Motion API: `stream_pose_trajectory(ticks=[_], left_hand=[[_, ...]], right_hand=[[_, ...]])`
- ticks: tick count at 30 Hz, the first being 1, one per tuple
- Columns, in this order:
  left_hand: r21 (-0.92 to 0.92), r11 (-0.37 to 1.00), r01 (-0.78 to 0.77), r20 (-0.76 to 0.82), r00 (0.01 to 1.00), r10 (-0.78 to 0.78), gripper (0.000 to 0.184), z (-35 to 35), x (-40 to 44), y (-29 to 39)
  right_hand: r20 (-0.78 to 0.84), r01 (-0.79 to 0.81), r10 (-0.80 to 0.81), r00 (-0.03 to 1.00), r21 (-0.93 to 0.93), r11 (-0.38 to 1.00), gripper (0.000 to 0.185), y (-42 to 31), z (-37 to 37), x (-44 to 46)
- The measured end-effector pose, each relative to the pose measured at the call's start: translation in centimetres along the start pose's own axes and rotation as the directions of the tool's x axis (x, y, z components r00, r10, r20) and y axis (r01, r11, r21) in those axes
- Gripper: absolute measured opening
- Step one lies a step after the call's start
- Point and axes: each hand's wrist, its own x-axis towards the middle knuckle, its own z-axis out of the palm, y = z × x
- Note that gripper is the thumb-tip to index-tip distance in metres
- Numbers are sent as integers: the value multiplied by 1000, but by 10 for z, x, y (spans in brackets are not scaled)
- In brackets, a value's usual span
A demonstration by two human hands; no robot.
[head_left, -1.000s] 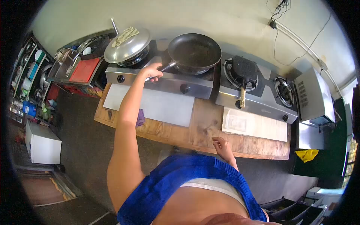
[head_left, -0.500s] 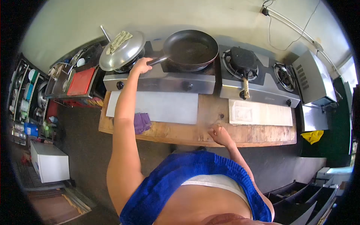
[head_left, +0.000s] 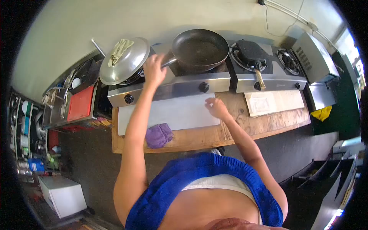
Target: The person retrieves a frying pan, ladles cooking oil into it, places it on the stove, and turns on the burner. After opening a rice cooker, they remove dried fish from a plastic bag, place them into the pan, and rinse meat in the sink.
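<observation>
My left hand (head_left: 155,72) is at the end of the frying pan's handle (head_left: 168,62), its fingers raised and apart from the thumb, not wrapped round it. The dark frying pan (head_left: 200,49) sits on the right burner of the left stove (head_left: 168,86). Beside that hand, a domed metal lid (head_left: 132,61) with a folded greenish cloth (head_left: 120,51) on top covers the left burner. My right hand (head_left: 217,109) hovers over the right end of the white sheet (head_left: 176,113), below a black stove knob (head_left: 204,87). Its fingers are loosely bent and apart, holding nothing.
A purple cloth (head_left: 158,135) lies at the wooden table's (head_left: 199,138) front edge. On the right stove (head_left: 272,82) sits a black pan with a wrapped handle (head_left: 251,53). Left of the stoves is a red board (head_left: 80,103); a yellow cloth (head_left: 321,114) hangs at right.
My left hand has loosened from the frying pan's handle and its fingers have lifted. My right hand has risen from the table's front edge towards the stove. The view has shifted.
</observation>
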Motion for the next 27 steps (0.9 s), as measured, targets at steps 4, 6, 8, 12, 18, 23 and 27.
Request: stream_pose_trajectory(ticks=[4,6,8,12,18,23,27], left_hand=[[-393,916,80,404,910,94,45,29,-59,35],[-406,906,120,469,878,94,50,57,-86,31],[-139,990,-16,300,952,58,67,80,-101,21],[-69,994,-82,379,920,102,84,92,-111,8],[-79,992,-103,265,957,120,86,108,-116,1],[-133,990,-37,359,930,83,86,96,-115,2],[-138,990,-25,335,940,71,87,102,-118,2]], right_hand=[[-126,-301,274,953,-322,898,36,0,25,44],[-154,-347,312,938,-359,866,37,7,37,60],[-179,-383,339,924,-399,833,39,6,42,71],[-162,-380,344,925,-417,826,41,3,42,80],[-98,-358,358,929,-490,795,38,-3,38,91],[-44,-354,392,919,-530,770,36,-1,41,102],[-26,-343,389,921,-529,776,33,-4,40,102]])
